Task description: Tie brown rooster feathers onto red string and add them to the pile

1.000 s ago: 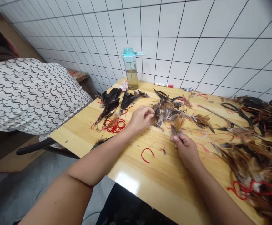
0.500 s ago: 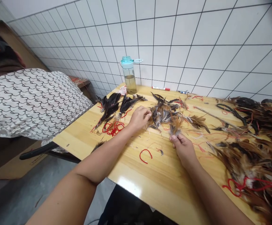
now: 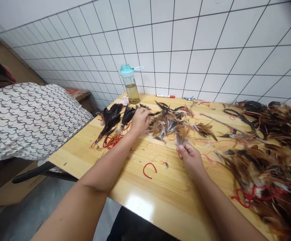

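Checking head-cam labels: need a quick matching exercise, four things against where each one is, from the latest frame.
Things:
1. Plastic water bottle
2. Red-capped marker
3. Curved piece of red cord
4. Right hand

Places:
A. On the wooden tabletop, nearer the person than the feathers
B. Pinching the base of a brown feather tuft
C. Lying along the foot of the tiled wall
D. Upright at the far end, behind the dark feathers

Pairs: 1-D, 2-C, 3-A, 4-B

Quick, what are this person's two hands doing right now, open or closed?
Left hand: closed, fingers curled at the edge of the feather pile; cannot tell if it holds anything.
Right hand: closed, pinching brown feathers.
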Demonstrator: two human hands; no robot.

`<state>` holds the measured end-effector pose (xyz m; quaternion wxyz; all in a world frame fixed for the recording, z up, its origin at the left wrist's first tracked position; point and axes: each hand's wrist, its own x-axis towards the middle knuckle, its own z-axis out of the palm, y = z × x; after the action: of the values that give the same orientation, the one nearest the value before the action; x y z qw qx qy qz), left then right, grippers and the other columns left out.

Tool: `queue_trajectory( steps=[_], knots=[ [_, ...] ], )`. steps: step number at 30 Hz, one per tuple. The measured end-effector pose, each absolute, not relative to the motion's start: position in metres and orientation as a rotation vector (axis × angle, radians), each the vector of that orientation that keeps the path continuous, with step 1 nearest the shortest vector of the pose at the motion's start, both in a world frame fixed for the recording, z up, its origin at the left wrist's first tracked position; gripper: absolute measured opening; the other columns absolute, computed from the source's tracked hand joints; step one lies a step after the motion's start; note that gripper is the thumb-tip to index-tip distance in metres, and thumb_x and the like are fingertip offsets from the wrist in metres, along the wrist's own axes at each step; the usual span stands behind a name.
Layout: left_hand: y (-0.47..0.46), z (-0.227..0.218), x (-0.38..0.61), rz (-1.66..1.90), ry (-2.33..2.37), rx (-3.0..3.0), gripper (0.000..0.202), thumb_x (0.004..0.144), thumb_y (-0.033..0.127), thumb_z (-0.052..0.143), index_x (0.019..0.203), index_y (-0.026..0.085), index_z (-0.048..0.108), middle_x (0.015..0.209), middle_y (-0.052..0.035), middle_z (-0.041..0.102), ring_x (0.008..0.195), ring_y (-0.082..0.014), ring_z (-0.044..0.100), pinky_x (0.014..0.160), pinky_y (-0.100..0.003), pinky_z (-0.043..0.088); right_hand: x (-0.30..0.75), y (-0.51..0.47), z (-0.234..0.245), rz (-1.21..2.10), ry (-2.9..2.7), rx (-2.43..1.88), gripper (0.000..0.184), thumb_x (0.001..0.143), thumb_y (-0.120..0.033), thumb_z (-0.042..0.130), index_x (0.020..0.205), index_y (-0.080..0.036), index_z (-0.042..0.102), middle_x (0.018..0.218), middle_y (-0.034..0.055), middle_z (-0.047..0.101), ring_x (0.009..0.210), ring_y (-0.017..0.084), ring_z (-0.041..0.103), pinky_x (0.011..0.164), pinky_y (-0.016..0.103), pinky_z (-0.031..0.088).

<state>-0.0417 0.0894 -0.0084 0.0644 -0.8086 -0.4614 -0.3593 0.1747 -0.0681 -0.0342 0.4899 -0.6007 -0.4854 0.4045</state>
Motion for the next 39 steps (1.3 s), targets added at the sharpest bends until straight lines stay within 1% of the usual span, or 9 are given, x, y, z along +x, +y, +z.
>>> queue_trajectory(
  steps=[6, 9, 14, 19, 22, 25, 28, 32, 39],
  knots=[
    [0.095, -0.012, -0.064, -0.978, -1.927, -2.354, 0.013, 0.081, 0.018, 0.058, 0.093, 0.017, 0.062, 0.079, -0.0049, 0.06, 0.079, -0.0194, 0.056, 0.075, -0.031, 0.042, 0.176, -0.069, -0.034, 0.957, -1.193, -1.508, 0.037, 0.075, -0.056, 0.055, 0.068, -0.02, 0.059, 0.056, -0.0011, 0.049, 0.055, 0.015, 0.044, 0.055, 0.029, 0.035],
    [0.094, -0.009, -0.066, -1.02, -1.816, -2.358, 0.022, 0.08, 0.016, 0.057, 0.101, 0.016, 0.06, 0.09, -0.0073, 0.062, 0.086, -0.0201, 0.056, 0.08, -0.032, 0.043, 0.177, -0.07, -0.031, 0.964, -1.19, -1.495, 0.039, 0.076, -0.058, 0.056, 0.069, -0.019, 0.059, 0.055, -0.0017, 0.049, 0.055, 0.014, 0.044, 0.056, 0.028, 0.034],
    [0.088, 0.007, -0.065, -0.851, -1.419, -2.709, 0.012, 0.08, 0.016, 0.056, 0.085, 0.018, 0.066, 0.091, -0.0063, 0.062, 0.093, -0.0208, 0.055, 0.087, -0.034, 0.042, 0.178, -0.069, -0.028, 1.001, -1.141, -1.497, 0.042, 0.074, -0.06, 0.059, 0.069, -0.019, 0.059, 0.055, -0.0013, 0.05, 0.056, 0.014, 0.046, 0.058, 0.028, 0.035],
    [0.082, 0.007, -0.061, -0.51, -1.391, -2.863, 0.021, 0.078, 0.013, 0.056, 0.093, 0.021, 0.07, 0.091, -0.0065, 0.061, 0.092, -0.021, 0.056, 0.08, -0.031, 0.043, 0.179, -0.068, -0.028, 1.004, -1.134, -1.501, 0.04, 0.075, -0.059, 0.059, 0.071, -0.019, 0.06, 0.056, -0.0015, 0.05, 0.057, 0.014, 0.046, 0.06, 0.029, 0.035],
    [0.082, 0.001, -0.06, -0.418, -1.427, -2.839, 0.017, 0.079, 0.015, 0.055, 0.086, 0.02, 0.07, 0.09, -0.0071, 0.059, 0.087, -0.0205, 0.055, 0.074, -0.031, 0.042, 0.179, -0.068, -0.028, 0.999, -1.14, -1.485, 0.04, 0.075, -0.059, 0.059, 0.069, -0.019, 0.06, 0.055, -0.0017, 0.049, 0.057, 0.014, 0.045, 0.059, 0.029, 0.035],
    [0.082, 0.003, -0.06, -0.595, -1.459, -2.868, 0.012, 0.078, 0.014, 0.055, 0.079, 0.018, 0.067, 0.087, -0.0062, 0.06, 0.083, -0.018, 0.054, 0.073, -0.029, 0.041, 0.178, -0.068, -0.029, 0.989, -1.136, -1.476, 0.041, 0.073, -0.059, 0.06, 0.067, -0.019, 0.059, 0.054, -0.0019, 0.049, 0.056, 0.014, 0.045, 0.059, 0.029, 0.035],
    [0.074, 0.015, -0.053, -1.032, -1.644, -2.946, 0.006, 0.078, 0.018, 0.058, 0.079, 0.015, 0.064, 0.076, -0.0017, 0.06, 0.07, -0.013, 0.053, 0.068, -0.026, 0.04, 0.178, -0.067, -0.032, 0.995, -1.114, -1.452, 0.04, 0.073, -0.058, 0.061, 0.067, -0.019, 0.059, 0.054, -0.0022, 0.049, 0.056, 0.013, 0.045, 0.059, 0.029, 0.035],
    [0.05, 0.03, -0.033, -1.594, -1.817, -3.307, 0.015, 0.078, 0.028, 0.062, 0.077, 0.014, 0.057, 0.065, 0.0016, 0.057, 0.059, -0.0086, 0.05, 0.059, -0.021, 0.037, 0.177, -0.066, -0.035, 0.978, -1.066, -1.425, 0.038, 0.073, -0.056, 0.06, 0.068, -0.018, 0.059, 0.054, -0.0027, 0.048, 0.055, 0.013, 0.044, 0.057, 0.028, 0.034],
    [0.02, 0.027, -0.001, -1.666, -1.916, -3.689, 0.027, 0.072, 0.034, 0.072, 0.074, 0.013, 0.056, 0.066, -0.0002, 0.06, 0.06, -0.0076, 0.053, 0.059, -0.02, 0.04, 0.175, -0.064, -0.036, 0.929, -1.03, -1.435, 0.035, 0.074, -0.052, 0.06, 0.067, -0.018, 0.061, 0.052, -0.0028, 0.047, 0.053, 0.013, 0.042, 0.055, 0.027, 0.032]
  ],
)
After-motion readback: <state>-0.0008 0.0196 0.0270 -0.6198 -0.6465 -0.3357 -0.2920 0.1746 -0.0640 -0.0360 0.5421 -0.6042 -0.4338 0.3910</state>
